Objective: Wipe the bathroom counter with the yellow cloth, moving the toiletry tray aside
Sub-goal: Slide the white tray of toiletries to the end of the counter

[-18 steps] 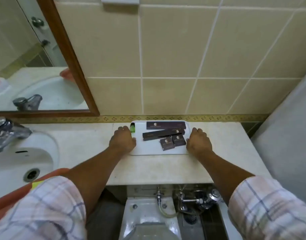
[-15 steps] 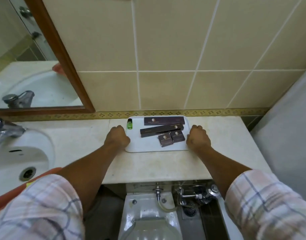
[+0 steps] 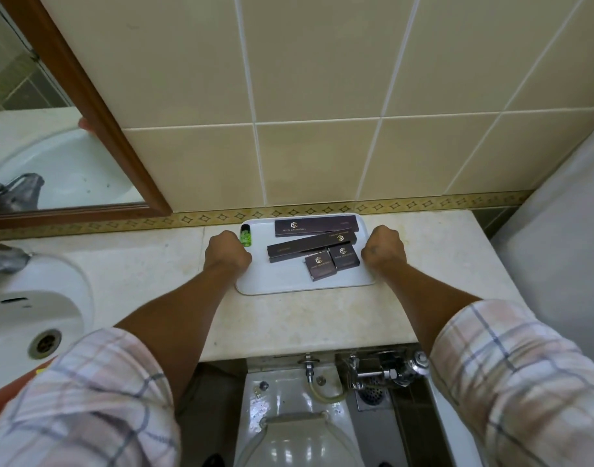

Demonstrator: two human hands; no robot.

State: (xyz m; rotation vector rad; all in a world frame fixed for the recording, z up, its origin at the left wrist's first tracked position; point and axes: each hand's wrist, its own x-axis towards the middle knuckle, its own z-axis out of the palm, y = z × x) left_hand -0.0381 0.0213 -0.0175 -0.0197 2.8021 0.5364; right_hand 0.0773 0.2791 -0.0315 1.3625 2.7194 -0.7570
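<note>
A white toiletry tray (image 3: 288, 284) lies on the beige stone counter (image 3: 147, 281), close to the tiled back wall. On it are two long dark boxes (image 3: 317, 227), two small dark boxes (image 3: 344, 257) and a small green bottle (image 3: 245, 238). My left hand (image 3: 226, 252) is closed on the tray's left edge. My right hand (image 3: 383, 252) is closed on its right edge. The yellow cloth is not in view, apart from a small yellow patch (image 3: 39, 371) by my left sleeve.
A white sink (image 3: 22, 308) with a drain and a metal tap (image 3: 2, 261) sits at the left. A wood-framed mirror (image 3: 97, 106) hangs above it. Below the counter's front edge are a toilet (image 3: 299, 433) and metal pipe fittings (image 3: 383, 369). A grey surface stands at the right.
Both hands have stayed on the tray's edges. The tray sits a little closer to the back wall than before. The view has tilted down slightly.
</note>
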